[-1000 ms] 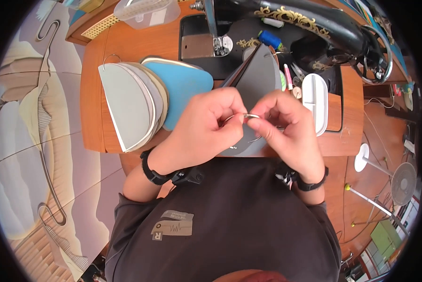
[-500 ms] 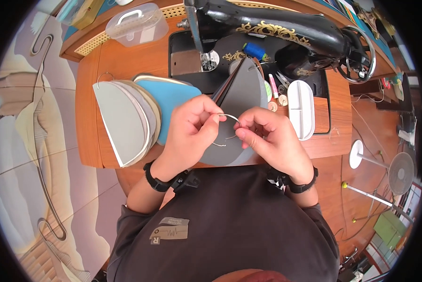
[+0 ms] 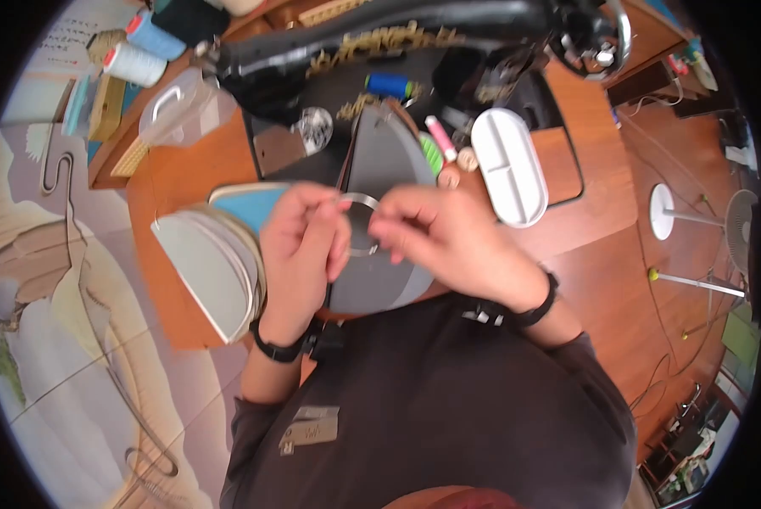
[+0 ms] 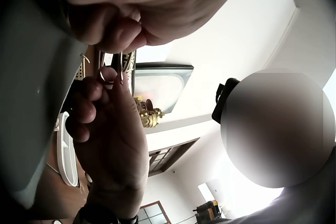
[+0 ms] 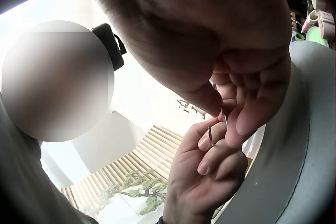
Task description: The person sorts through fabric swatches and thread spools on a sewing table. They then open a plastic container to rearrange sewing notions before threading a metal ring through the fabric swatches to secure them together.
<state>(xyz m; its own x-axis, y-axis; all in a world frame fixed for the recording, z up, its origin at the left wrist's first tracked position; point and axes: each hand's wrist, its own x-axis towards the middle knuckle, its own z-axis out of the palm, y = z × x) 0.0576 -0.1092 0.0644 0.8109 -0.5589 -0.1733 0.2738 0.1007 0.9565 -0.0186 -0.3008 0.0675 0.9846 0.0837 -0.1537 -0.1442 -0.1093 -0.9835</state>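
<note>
Inspection found the metal ring [image 3: 360,198] held between both hands, above the grey half-round sheets [image 3: 389,161]; on head-view bearings taken from the ring, the left hand [image 3: 300,246] lay at eight o'clock and the right hand [image 3: 461,242] at three; each appeared to have a close pinch on the ring, thumb and fingers scarcely parted; whether the ring's ends met could not be told, owing to blur and covering fingertips; the step in hand was judged to be working the ring itself, and the next move appeared to call for a steady left pinch and a small, aligned turn from the right; the sewing machine [image 3: 499,25] stood between twelve and one o'clock, the white divided tray [image 3: 524,199] at two, the stack of pale sheets [image 3: 198,259] between eight and nine; against the frame half a second earlier, the sewing machine had shifted anticlockwise in the view, a white thread spool [image 3: 134,65] had entered at the picture's ten o'clock, and two free ends, then plainly apart, were no longer both distinguishable.
</note>
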